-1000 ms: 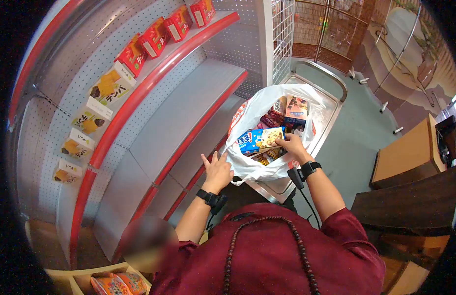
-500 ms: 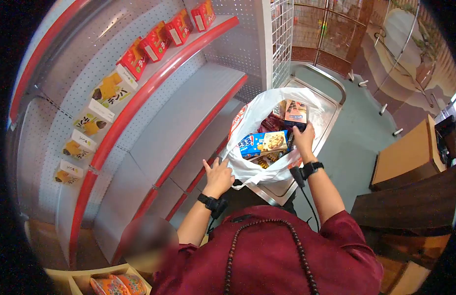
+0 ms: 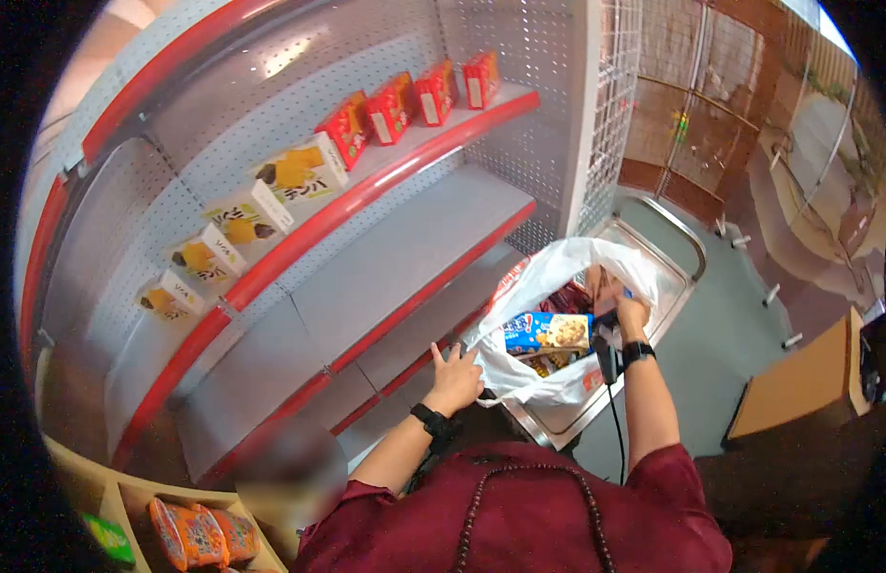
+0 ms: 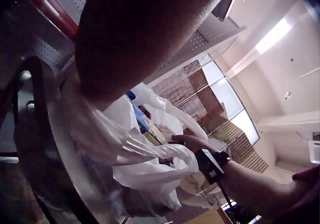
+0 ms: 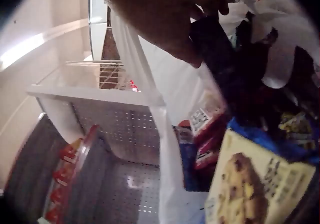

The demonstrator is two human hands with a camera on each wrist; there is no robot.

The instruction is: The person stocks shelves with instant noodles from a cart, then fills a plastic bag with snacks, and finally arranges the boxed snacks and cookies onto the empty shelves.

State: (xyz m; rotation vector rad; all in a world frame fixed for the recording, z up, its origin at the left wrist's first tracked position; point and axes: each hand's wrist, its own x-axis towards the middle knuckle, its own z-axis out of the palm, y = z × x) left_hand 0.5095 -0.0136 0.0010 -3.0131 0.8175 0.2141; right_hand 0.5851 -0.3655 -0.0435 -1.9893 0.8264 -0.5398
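A white plastic bag (image 3: 519,377) stands with its mouth spread wide, full of snack packs. My left hand (image 3: 455,384) grips the bag's left rim, its outer fingers (image 3: 437,353) spread away; in the left wrist view it hides where it meets the plastic. Inside the bag's far right side, my right hand (image 3: 634,315) holds a peach-and-dark box (image 3: 607,286), whose dark side (image 5: 214,41) shows in the right wrist view. A blue cookie pack (image 3: 548,331) with a cookie picture lies just left of that hand. Dark red packs (image 3: 565,298) sit behind it, and yellow-and-black packs lie in front.
The bag stands on a metal cart (image 3: 548,425) with a rail at its far end. Left of it rises a shelf unit (image 3: 405,248) with red edges, bearing red boxes (image 3: 390,107) and white-and-yellow boxes (image 3: 300,174). Orange packs (image 3: 190,535) sit in a bin at lower left.
My right hand has left the blue cookie pack, moved right and taken hold of the peach-and-dark box, now tilted. My left hand stays at the bag's rim. The head view has turned left.
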